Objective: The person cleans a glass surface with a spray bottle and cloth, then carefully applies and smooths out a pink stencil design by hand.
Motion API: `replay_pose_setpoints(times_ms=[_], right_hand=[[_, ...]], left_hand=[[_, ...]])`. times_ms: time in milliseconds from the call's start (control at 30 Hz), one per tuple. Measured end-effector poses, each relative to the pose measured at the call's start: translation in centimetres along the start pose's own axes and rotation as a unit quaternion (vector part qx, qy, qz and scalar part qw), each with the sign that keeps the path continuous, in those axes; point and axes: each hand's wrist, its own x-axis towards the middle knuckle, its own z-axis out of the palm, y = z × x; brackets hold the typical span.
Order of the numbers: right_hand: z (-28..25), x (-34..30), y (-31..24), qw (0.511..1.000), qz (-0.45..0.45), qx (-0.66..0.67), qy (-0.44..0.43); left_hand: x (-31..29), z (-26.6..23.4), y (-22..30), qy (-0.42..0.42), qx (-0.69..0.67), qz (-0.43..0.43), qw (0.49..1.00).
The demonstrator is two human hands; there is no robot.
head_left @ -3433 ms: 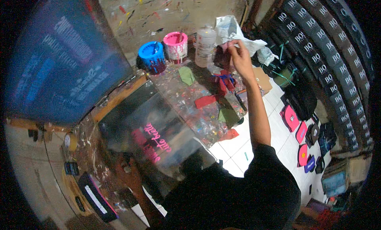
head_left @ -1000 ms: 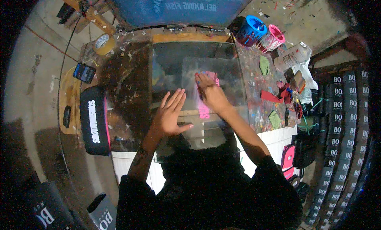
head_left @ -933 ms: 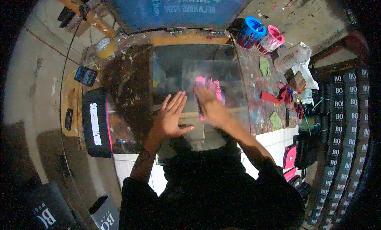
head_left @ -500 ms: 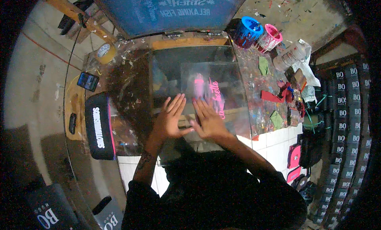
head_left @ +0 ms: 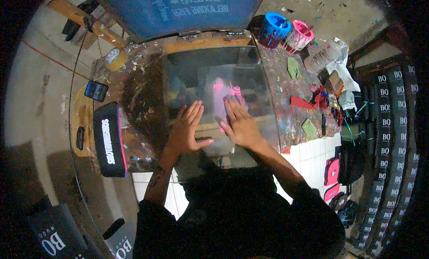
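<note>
A glossy, dark, reflective panel [head_left: 187,64] lies flat on the worktable in front of me. Pink lettering [head_left: 235,90] shows on it, with a paler pink smear [head_left: 218,102] alongside. My right hand [head_left: 243,125] is laid palm down over the lettering, fingers stretched out and covering part of it. To its left, my left hand [head_left: 185,131] is spread over the panel with the thumb pointing toward the right hand. Whether the left palm presses on the surface I cannot tell. Neither hand holds anything.
A blue mesh screen [head_left: 178,13] stands raised behind the panel. Blue [head_left: 274,31] and pink paint pots [head_left: 298,36] and a plastic bottle [head_left: 322,57] are at the back right. On the left are a tape roll [head_left: 115,59], a phone [head_left: 95,91] and a black pouch [head_left: 108,140].
My right hand has slid slightly right, now covering more of the lettering. My left hand has shifted a little left, so the gap between the hands is wider. The view has shifted slightly.
</note>
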Motion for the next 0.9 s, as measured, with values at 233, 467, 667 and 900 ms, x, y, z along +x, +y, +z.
replay_pose_setpoints(times_ms=[233, 467, 667, 900], right_hand=[[-1.3, -4.9, -0.9, 0.986, -0.086, 0.070, -0.124], [0.5, -6.3, -1.1, 0.997, -0.066, -0.004, -0.030], [-1.4, -0.3, 2.8, 0.999, 0.017, -0.037, 0.005], [-5.0, -2.8, -1.5, 0.978, -0.016, -0.045, -0.201]], left_hand=[[-0.1, 0.0, -0.1, -0.008, 0.005, -0.006, 1.000], [0.3, -0.3, -0.1, -0.043, 0.064, -0.015, 0.997], [0.4, 0.1, -0.1, -0.037, 0.050, -0.021, 0.998], [0.5, -0.6, 0.3, -0.063, 0.064, -0.034, 0.995]])
